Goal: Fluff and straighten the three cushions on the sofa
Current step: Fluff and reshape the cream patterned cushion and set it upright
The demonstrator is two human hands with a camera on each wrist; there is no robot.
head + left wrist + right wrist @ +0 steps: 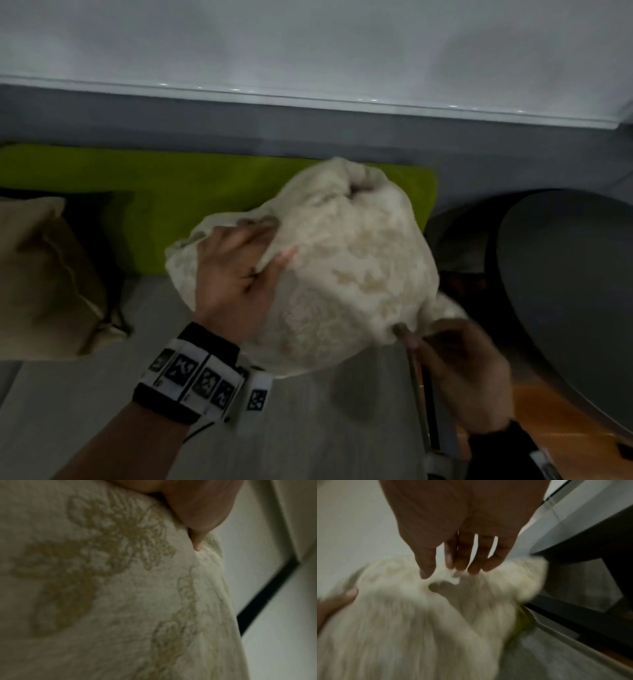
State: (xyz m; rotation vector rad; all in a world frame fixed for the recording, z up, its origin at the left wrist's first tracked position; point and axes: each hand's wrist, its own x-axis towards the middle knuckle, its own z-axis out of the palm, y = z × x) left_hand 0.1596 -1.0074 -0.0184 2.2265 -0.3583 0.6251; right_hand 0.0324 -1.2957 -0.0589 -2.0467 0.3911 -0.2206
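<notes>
Grey sofa seat (102, 394) with a lime green back bolster (171, 192) is the landmark here. Cream embroidered fabric cushion (342, 274) is lifted just above that seat, in front of the bolster. Left hand (236, 284) has a clamped grip, bunching its near edge. Right hand (462, 373) sits at the lower corner, fingers loose and apart, not pinching. Looks like mid-fluff on this one; the beige cushion (51, 281) on the seat's far left probably comes afterwards. Next it needs squaring up against the bolster.

Head view looking down on sofa (308, 428), 2 wrist views close against the same cream cushion (342, 274)
</notes>
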